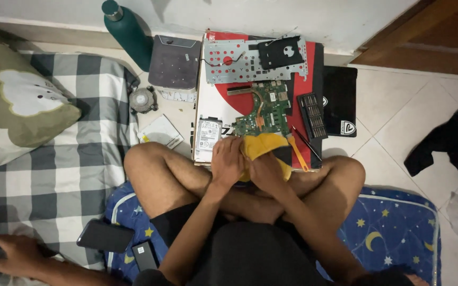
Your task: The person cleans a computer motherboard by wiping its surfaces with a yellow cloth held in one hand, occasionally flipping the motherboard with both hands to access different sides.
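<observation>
I sit cross-legged on the floor. Both my hands meet in front of my shins on a yellow cloth [263,145]. My left hand [227,161] presses on the cloth's left edge, and my right hand [267,172] grips its lower part. The cloth lies on the near end of a red and white flat box [314,85]. Just beyond it a green circuit board [265,108] with a copper heat pipe rests on that box. A silver hard drive [207,139] lies beside my left hand.
A perforated metal frame [239,61], a screwdriver bit case [312,115], an orange tool [298,153], a black pouch [340,100], a small fan [142,99], a green bottle [128,33] and a grey pad [175,61] lie about. Another person's hand [11,254] rests bottom left near a phone [104,235].
</observation>
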